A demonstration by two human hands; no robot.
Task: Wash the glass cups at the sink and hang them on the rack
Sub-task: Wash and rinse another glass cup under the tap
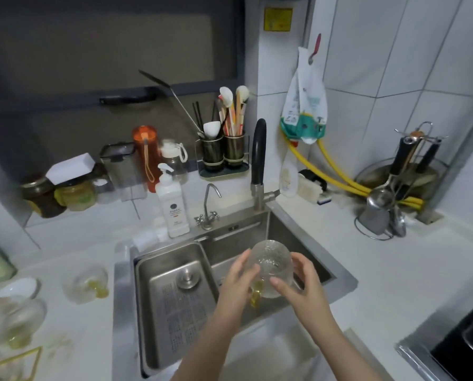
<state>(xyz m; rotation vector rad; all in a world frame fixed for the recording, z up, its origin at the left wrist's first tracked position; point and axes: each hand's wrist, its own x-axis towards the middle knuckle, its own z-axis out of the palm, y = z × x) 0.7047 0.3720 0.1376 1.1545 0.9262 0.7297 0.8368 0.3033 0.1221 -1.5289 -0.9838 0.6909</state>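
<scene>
Over the steel sink (306, 243) I hold a textured glass cup (271, 261) with a yellow handle, its mouth tilted away from me. My left hand (236, 284) grips its left side near the handle. My right hand (298, 281) wraps its right side, thumb across the front. Another glass cup (88, 281) with a yellow handle lies on the counter left of the sink. Two more glass cups (15, 317) stand blurred at the far left, by the gold wire rack (12, 361) at the bottom left corner.
A black-spouted faucet (258, 160) rises behind the sink, with a small tap (209, 207) and a white soap bottle (173, 207) to its left. A steel drain tray (174, 292) fills the sink's left half. A utensil stand (394, 193) is on the right counter.
</scene>
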